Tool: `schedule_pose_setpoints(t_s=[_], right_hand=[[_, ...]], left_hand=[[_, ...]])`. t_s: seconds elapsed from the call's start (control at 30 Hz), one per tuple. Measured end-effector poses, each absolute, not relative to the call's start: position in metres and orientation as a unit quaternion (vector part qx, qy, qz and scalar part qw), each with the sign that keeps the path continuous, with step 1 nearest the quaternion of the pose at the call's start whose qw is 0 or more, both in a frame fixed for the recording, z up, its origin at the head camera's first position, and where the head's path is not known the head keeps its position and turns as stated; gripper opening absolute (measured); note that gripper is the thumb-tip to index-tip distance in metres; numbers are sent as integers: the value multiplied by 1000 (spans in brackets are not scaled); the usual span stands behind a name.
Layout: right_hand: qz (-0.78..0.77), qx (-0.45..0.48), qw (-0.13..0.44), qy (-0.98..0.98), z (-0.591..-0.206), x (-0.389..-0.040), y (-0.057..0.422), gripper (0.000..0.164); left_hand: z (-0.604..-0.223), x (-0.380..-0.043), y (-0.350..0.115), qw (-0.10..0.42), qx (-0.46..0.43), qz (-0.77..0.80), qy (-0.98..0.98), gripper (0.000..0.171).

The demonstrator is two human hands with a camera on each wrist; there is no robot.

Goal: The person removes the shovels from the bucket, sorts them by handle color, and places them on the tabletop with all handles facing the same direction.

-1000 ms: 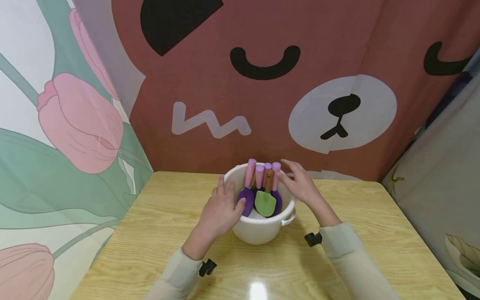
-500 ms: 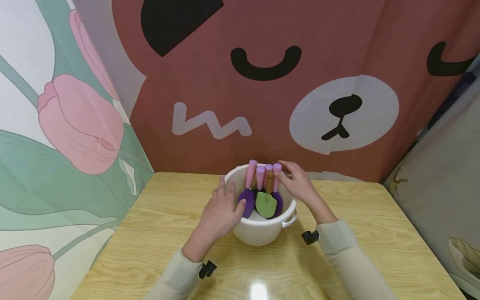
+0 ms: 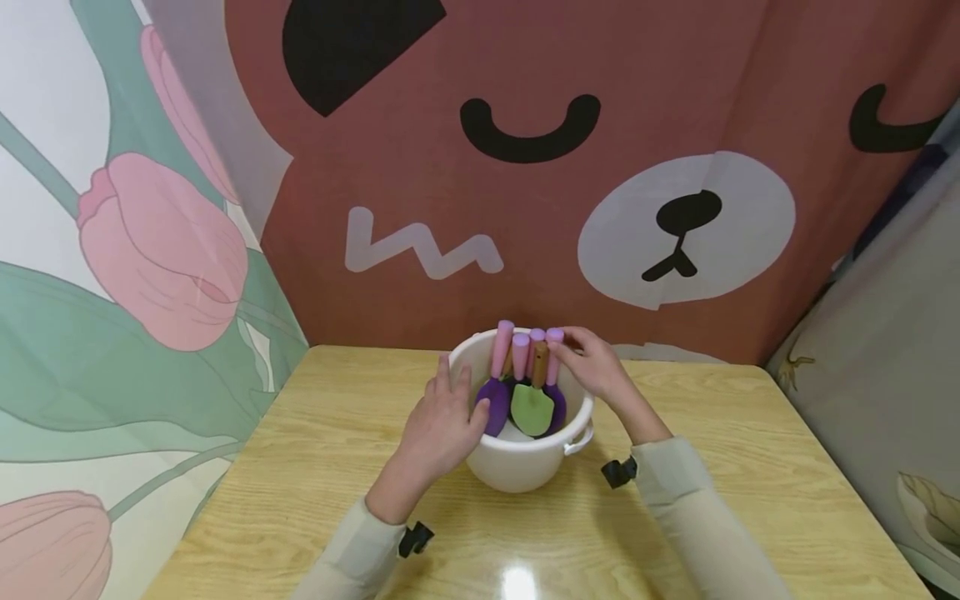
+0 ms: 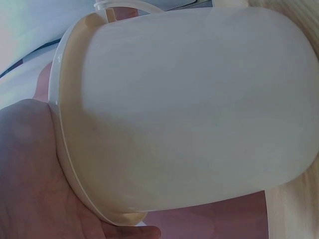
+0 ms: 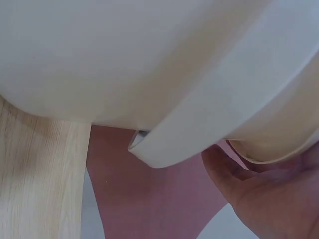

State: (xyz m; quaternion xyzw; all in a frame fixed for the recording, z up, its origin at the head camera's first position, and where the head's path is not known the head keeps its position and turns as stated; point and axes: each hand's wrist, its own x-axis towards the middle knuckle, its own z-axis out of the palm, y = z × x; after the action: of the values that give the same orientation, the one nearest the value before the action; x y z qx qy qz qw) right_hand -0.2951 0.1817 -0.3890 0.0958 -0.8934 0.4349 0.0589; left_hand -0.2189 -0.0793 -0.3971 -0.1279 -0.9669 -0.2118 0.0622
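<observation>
A white bucket [image 3: 517, 467] stands upright on the wooden table, holding several garden tools. In front among them is a trowel [image 3: 532, 408] with a green blade and brown handle. A purple blade [image 3: 492, 407] with a pink handle leans at the left. My left hand [image 3: 438, 425] holds the bucket's left rim, thumb over the inside; its palm meets the rim in the left wrist view. At the right rim, my right hand [image 3: 596, 365] pinches the top of the rightmost pink-handled garden tool [image 3: 552, 367]. That tool's purple lower part is mostly hidden behind the green blade.
The wooden table [image 3: 330, 467] extends around the bucket. A brown curtain with a bear face [image 3: 525, 208] hangs just behind it. Flowered cloth [image 3: 161, 250] closes off the left, and a pale cloth [image 3: 900, 333] the right. The bucket's carrying handle [image 3: 579, 438] hangs at its right front.
My right hand has drawn slightly left and down, its fingertips closing on the top of the rightmost pink handle. The left hand and bucket have hardly moved.
</observation>
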Motion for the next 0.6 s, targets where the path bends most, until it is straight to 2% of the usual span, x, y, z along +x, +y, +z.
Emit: schedule_pose_setpoints(t_s=[0.4,0.6], right_hand=[[425,105,89,-895,-385,-294,179,49],[419,103,98,-897,-377,-293,178,51]], left_hand=[[-397,-219,-80,67,-133,-210,-966,72],[-397,-222,-81,77,-138,-209,-965,71]])
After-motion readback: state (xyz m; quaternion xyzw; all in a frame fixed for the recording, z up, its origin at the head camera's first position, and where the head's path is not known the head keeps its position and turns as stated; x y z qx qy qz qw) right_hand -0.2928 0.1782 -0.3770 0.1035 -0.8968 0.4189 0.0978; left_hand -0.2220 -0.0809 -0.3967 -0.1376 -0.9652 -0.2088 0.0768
